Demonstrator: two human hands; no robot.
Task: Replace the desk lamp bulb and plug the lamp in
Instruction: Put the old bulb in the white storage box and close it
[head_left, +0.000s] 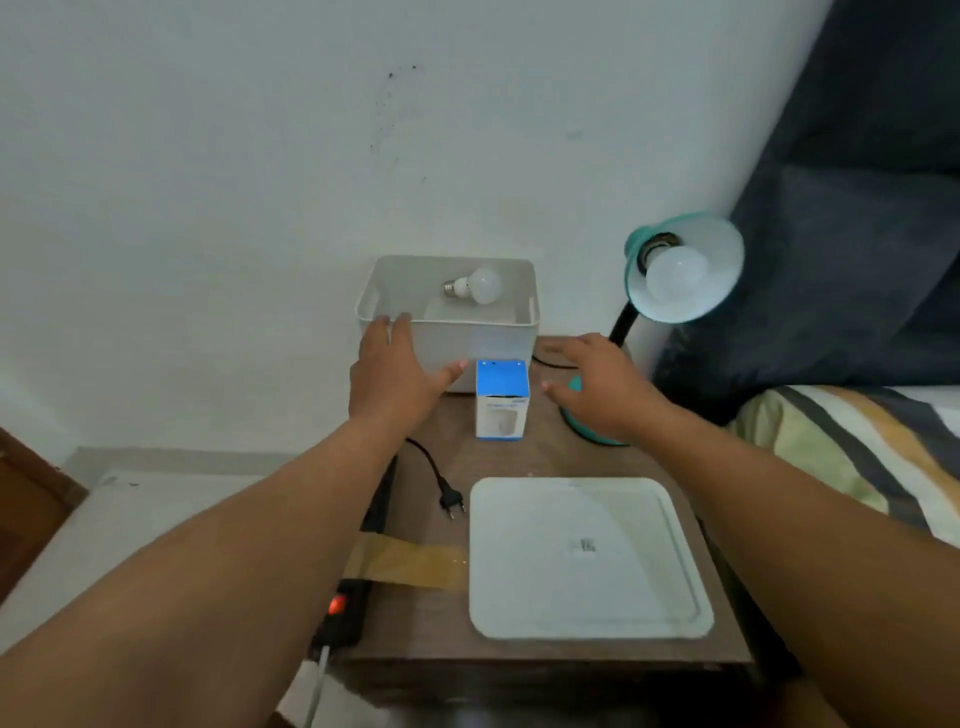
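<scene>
A teal desk lamp (691, 270) stands at the table's back right with a white bulb (675, 273) in its shade. Its black plug (451, 501) lies loose on the brown table (426, 618). A second white bulb (475, 286) lies in a white bin (498, 340) against the wall. A blue and white bulb box (502, 400) stands upright in front of the bin. My left hand (395, 371) hovers open just left of the box, fingers over the bin's front rim. My right hand (602, 387) hovers open to the box's right, above the lamp's teal base (582, 431).
A white tray (587, 561) lies on the near half of the table. A black power strip (345, 610) with a lit red switch runs along the left edge, held by brown tape (410, 564). A bed with a striped cover (852, 452) and a dark pillow (852, 234) is at right.
</scene>
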